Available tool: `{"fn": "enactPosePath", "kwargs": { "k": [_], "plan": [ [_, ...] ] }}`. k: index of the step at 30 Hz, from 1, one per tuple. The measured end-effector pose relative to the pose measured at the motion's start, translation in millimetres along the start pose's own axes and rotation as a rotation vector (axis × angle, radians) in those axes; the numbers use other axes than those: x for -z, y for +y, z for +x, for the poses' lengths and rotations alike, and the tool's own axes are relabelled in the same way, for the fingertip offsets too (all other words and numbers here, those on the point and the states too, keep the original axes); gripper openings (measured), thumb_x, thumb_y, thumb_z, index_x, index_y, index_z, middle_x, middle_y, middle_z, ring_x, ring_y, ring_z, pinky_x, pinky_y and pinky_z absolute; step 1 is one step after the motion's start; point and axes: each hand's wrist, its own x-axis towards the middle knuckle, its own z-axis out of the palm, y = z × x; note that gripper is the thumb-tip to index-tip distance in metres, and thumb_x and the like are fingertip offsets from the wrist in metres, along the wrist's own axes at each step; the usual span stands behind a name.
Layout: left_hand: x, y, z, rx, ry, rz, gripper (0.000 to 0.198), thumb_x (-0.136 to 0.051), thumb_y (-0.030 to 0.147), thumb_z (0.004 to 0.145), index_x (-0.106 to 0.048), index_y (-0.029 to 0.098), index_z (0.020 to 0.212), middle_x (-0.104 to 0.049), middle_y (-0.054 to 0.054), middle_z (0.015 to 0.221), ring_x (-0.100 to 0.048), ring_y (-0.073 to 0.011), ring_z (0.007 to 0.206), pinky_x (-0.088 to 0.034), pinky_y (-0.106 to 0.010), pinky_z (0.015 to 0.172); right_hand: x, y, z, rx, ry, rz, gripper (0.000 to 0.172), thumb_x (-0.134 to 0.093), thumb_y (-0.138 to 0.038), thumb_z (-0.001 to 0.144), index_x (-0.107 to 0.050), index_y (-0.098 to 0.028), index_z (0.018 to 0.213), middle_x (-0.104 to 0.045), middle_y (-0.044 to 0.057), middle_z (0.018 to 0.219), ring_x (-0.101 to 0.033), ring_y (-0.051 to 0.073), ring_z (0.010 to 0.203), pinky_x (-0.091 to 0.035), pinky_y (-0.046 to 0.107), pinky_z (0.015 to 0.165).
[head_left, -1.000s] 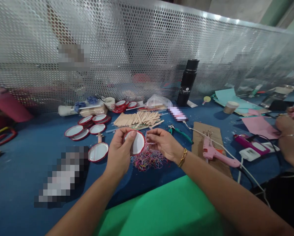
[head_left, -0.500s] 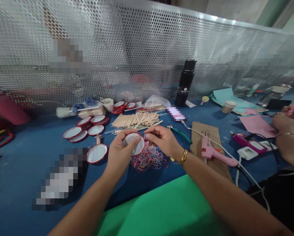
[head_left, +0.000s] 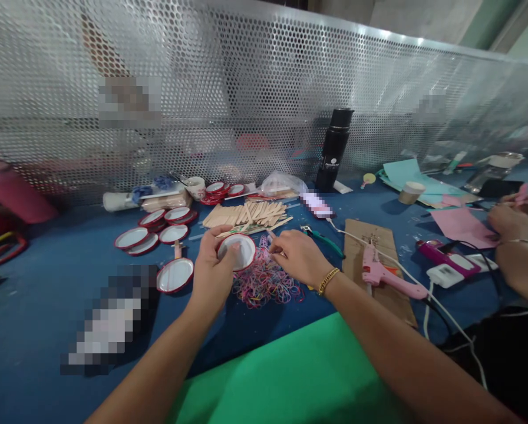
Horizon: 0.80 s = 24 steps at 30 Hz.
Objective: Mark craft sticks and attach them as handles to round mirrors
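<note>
My left hand [head_left: 214, 271] grips a red-rimmed jar lid [head_left: 246, 252], its white inner face turned up and the thumb lying across it. To its right, my right hand [head_left: 300, 257] is closed, fingertips pinched together just above a tangled pile of thin colourful rubber bands [head_left: 268, 287]. What sits in that pinch is too small to make out. Another jar lid [head_left: 174, 275] lies on the table left of my left hand, with several more lids [head_left: 130, 238] behind it. Wooden craft sticks [head_left: 246, 216] are heaped beyond both hands.
A pink glue gun [head_left: 390, 275] rests on cardboard [head_left: 355, 235], its cable trailing right. Green-handled pliers [head_left: 326, 240] lie nearby. A black bottle [head_left: 333, 150] stands by the perforated metal screen [head_left: 264, 82]. Green sheet [head_left: 286, 377] lies in front. Another person's hands [head_left: 511, 221] work at the right.
My right hand has turned palm-down and shifted slightly down, away from the lid's rim toward the rubber bands. The lid in my left hand has moved slightly left and up.
</note>
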Motion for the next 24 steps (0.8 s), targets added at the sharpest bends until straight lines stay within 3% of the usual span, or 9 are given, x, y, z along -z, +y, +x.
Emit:
{"fn": "enactPosePath", "kwargs": {
  "k": [5,9,16,20,24],
  "plan": [
    [0.5,0,1,-0.064,-0.002,0.110,0.010,-0.065,0.027,0.083,-0.073,0.025,0.089,-0.071,-0.003,0.094,-0.060,-0.0199,0.083,-0.047,-0.030,0.076,-10,-1,2,-0.055,-0.001,-0.047,0.010,-0.071,-0.025,0.091,-0.079,-0.020,0.088,-0.069,0.009,0.091,-0.061,0.024,0.092,-0.043,0.036,0.086],
    [3.1,-1,3,-0.173,-0.026,0.233,0.019,-0.058,0.024,0.085,-0.076,0.025,0.076,-0.072,-0.005,0.092,-0.063,-0.0257,0.094,-0.047,-0.039,0.090,-11,0,3,-0.057,0.071,0.046,0.007,-0.071,-0.018,0.086,-0.077,-0.020,0.082,-0.068,0.006,0.087,-0.060,0.022,0.089,-0.044,0.034,0.085],
    [3.4,0,3,-0.281,-0.074,0.448,0.020,-0.057,0.026,0.087,-0.077,0.024,0.088,-0.070,-0.008,0.103,-0.061,-0.0293,0.111,-0.046,-0.047,0.103,-5,-3,3,-0.070,0.280,0.404,0.008,-0.073,-0.015,0.083,-0.070,-0.020,0.076,-0.067,0.001,0.080,-0.059,0.016,0.076,-0.045,0.029,0.075],
    [1.3,2,0,-0.298,-0.183,0.531,0.018,-0.063,0.034,0.088,-0.076,0.024,0.094,-0.069,-0.010,0.109,-0.061,-0.0299,0.114,-0.047,-0.048,0.105,-8,-3,3,-0.086,0.268,0.525,0.009,-0.074,-0.018,0.083,-0.069,-0.020,0.076,-0.069,0.001,0.079,-0.060,0.015,0.075,-0.047,0.028,0.073],
    [1.2,3,-1,-0.309,-0.203,0.577,0.017,-0.065,0.031,0.087,-0.076,0.022,0.097,-0.066,-0.012,0.113,-0.061,-0.0303,0.114,-0.047,-0.049,0.105,-10,-1,3,-0.100,0.244,0.590,0.007,-0.071,-0.020,0.084,-0.069,-0.020,0.078,-0.069,0.001,0.080,-0.061,0.015,0.075,-0.048,0.028,0.072]
  ]
}}
